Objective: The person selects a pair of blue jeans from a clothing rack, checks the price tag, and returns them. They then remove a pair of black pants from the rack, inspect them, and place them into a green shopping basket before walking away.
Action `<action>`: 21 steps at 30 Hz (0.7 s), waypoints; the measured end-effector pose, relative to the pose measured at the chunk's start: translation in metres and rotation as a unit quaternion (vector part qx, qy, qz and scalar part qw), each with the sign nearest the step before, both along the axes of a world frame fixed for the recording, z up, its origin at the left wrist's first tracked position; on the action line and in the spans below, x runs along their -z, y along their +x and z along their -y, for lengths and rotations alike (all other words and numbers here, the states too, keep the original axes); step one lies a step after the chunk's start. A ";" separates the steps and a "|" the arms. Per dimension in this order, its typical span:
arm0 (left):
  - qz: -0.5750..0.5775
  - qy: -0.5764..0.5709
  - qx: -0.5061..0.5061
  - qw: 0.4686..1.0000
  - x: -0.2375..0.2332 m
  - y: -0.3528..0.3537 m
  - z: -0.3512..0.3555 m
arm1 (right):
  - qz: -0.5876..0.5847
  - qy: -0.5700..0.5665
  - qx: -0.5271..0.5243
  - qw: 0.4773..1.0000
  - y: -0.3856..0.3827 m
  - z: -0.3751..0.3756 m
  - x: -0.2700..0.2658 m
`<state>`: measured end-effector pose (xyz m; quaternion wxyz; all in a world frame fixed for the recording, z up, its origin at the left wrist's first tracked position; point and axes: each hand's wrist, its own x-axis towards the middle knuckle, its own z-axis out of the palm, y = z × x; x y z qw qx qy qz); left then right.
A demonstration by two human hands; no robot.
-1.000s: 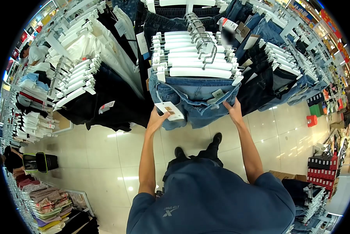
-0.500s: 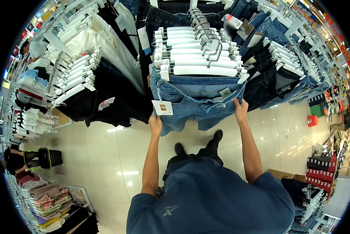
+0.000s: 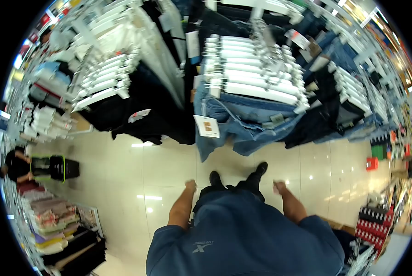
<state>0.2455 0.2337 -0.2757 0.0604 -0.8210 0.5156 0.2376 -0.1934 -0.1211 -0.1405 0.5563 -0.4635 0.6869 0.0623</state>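
My left hand point(image 3: 190, 185) hangs over the floor beside my left leg, apart from the clothes, with nothing visible in it. On the other side, my right hand point(image 3: 279, 186) is low and apart from everything too. Motion smears the fingers of both hands. In front of me hang blue denim jeans point(image 3: 249, 122), clipped to the nearest white hanger point(image 3: 261, 92) of a tight row. A white paper tag point(image 3: 207, 126) dangles at their left side.
Black trousers point(image 3: 153, 117) hang at the left, dark jeans point(image 3: 323, 117) at the right. A black shopping basket point(image 3: 64, 168) stands on the tiled floor point(image 3: 123, 184) near a person point(image 3: 16, 163). Red boxes point(image 3: 373, 230) are stacked at the right, and a red container point(image 3: 372, 163) stands farther off.
Both hands have let go of the jeans and drawn back toward my body. The view has shifted, so the racks appear farther right.
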 end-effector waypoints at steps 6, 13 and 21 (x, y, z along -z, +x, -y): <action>-0.294 0.056 -0.375 0.877 -0.080 -0.088 -0.067 | 0.019 0.179 0.132 0.975 -0.040 -0.079 -0.014; -0.558 -0.047 -0.743 0.366 -0.036 -0.078 -0.059 | -0.007 0.077 0.027 0.997 0.036 -0.029 -0.042; -0.474 -0.255 -0.699 0.472 -0.133 -0.019 0.057 | 0.183 -0.024 -0.187 0.965 0.194 0.042 -0.088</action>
